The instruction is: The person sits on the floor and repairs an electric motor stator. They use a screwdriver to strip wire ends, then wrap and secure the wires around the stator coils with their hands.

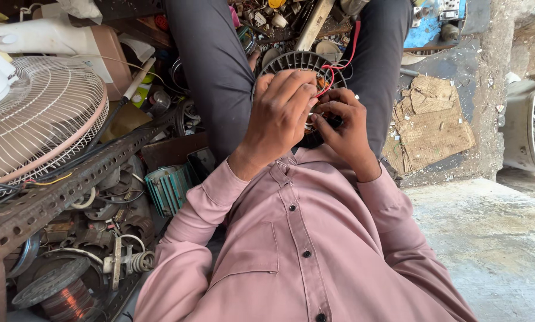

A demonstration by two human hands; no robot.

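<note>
Both hands work at the round fan motor held between the knees.

The left hand [282, 116] curls over the near rim of the fan motor [300, 62], fingers bent narrow around a part I cannot see (hidden by its knuckles). The right hand [345, 122], just right of that rim, pinches the red wire [339, 59], which runs away over the motor's right side.

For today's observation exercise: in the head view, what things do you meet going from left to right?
White fan guard → teal ribbed motor housing → left hand → right hand → torn cardboard → grey machine casing.
</note>
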